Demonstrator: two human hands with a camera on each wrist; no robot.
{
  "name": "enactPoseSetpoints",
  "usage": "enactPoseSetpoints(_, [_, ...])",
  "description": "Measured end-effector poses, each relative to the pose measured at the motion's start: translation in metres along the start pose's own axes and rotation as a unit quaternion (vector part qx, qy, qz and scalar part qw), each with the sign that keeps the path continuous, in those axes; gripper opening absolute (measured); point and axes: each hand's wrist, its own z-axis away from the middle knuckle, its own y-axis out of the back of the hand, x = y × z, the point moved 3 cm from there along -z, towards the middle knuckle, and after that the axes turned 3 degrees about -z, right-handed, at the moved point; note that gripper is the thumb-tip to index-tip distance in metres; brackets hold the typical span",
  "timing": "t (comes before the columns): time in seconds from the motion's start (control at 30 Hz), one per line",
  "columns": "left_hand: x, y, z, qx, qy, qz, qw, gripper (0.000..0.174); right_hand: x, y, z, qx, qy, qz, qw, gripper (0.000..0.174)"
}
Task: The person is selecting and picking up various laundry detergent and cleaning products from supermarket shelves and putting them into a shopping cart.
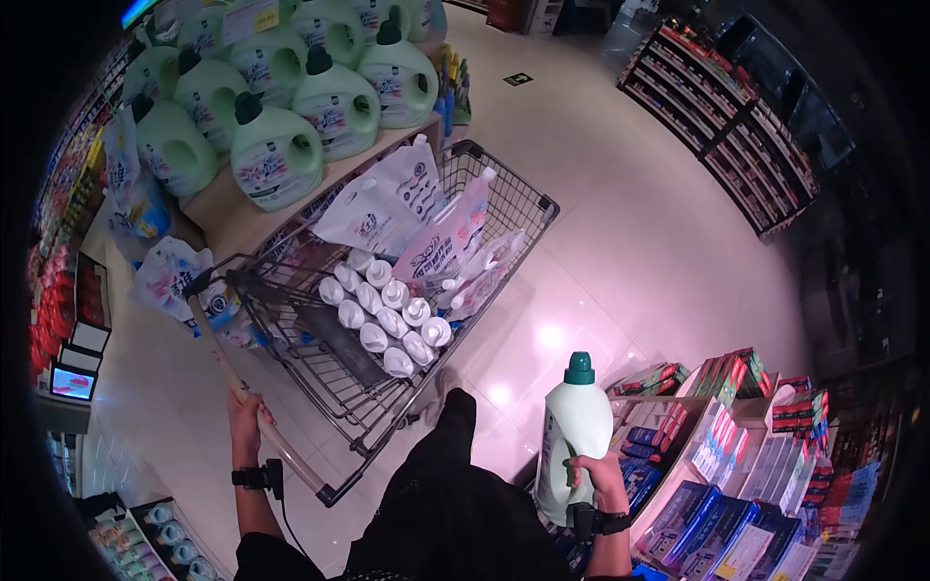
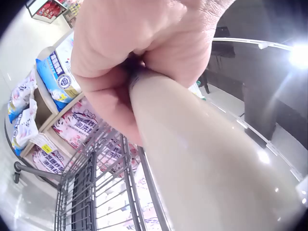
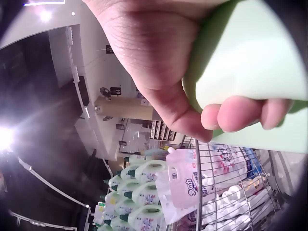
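Note:
My right hand [image 1: 603,474] grips a large pale green detergent jug [image 1: 578,412] by its handle, and the jug's dark green cap points up. In the right wrist view the fingers [image 3: 236,114] curl through the handle opening. My left hand [image 1: 249,416] is wrapped around the beige push handle [image 1: 276,447] of a shopping cart [image 1: 484,194]; in the left wrist view that bar [image 2: 192,149] runs out from the fist. Inside the cart stand rows of white-capped bottles [image 1: 392,321], a white pouch [image 1: 373,208] and a pink pouch [image 1: 450,232].
A display of pale green jugs [image 1: 276,155] stands beyond the cart at upper left. Boxed goods fill a shelf [image 1: 697,426] at lower right, close by the held jug. Another shelf unit [image 1: 717,126] stands far right across the tiled floor [image 1: 581,242]. Bagged goods [image 1: 170,276] lie left of the cart.

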Motion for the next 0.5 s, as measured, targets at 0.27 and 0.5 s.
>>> enactPoseSetpoints(0.27, [0.008,0.029,-0.007,0.043,0.028,-0.473,0.880,0.038,-0.143,-0.020,-0.034,-0.028,0.055,0.034,0.998,0.020])
enactPoseSetpoints(0.5, [0.196,-0.195,0.042,-0.057,-0.144,-0.432,0.889,0.049,-0.257,-0.053,-0.067,-0.094,0.085,0.000,0.992,0.022])
